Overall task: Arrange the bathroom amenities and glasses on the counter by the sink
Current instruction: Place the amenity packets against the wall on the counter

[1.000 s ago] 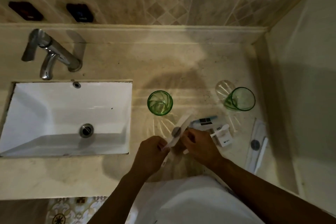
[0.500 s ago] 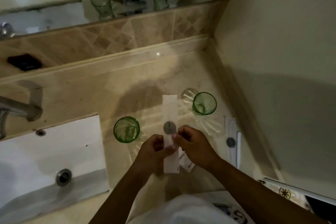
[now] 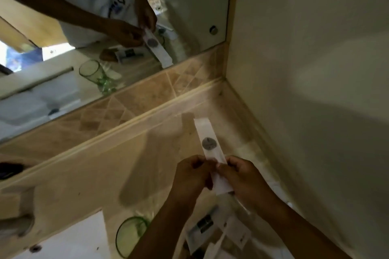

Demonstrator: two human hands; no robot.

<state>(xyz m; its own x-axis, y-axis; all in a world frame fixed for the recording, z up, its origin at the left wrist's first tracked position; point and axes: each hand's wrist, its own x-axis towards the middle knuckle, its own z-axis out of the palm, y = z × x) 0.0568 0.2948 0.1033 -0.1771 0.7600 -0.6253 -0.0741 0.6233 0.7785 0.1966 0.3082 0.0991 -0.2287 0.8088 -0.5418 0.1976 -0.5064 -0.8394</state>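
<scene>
A long white amenity packet (image 3: 208, 143) with a round grey seal is held up over the counter (image 3: 88, 174) near the back right corner. My left hand (image 3: 192, 176) and my right hand (image 3: 245, 178) both pinch its lower half from either side. A green glass (image 3: 130, 235) stands on the counter by the sink (image 3: 69, 244), partly behind my left forearm. Small white boxes and sachets (image 3: 212, 231) lie on the counter under my arms. The second green glass is hidden.
A mirror (image 3: 94, 38) above the tiled backsplash (image 3: 130, 103) reflects my hands, the packet and a glass. The cream side wall (image 3: 315, 69) closes the counter on the right. The tap base (image 3: 19, 225) shows at the left edge.
The view has tilted up toward the mirror and corner. Both hands have carried the packet farther back over the counter, still pinching it. The right-hand glass has dropped out of sight.
</scene>
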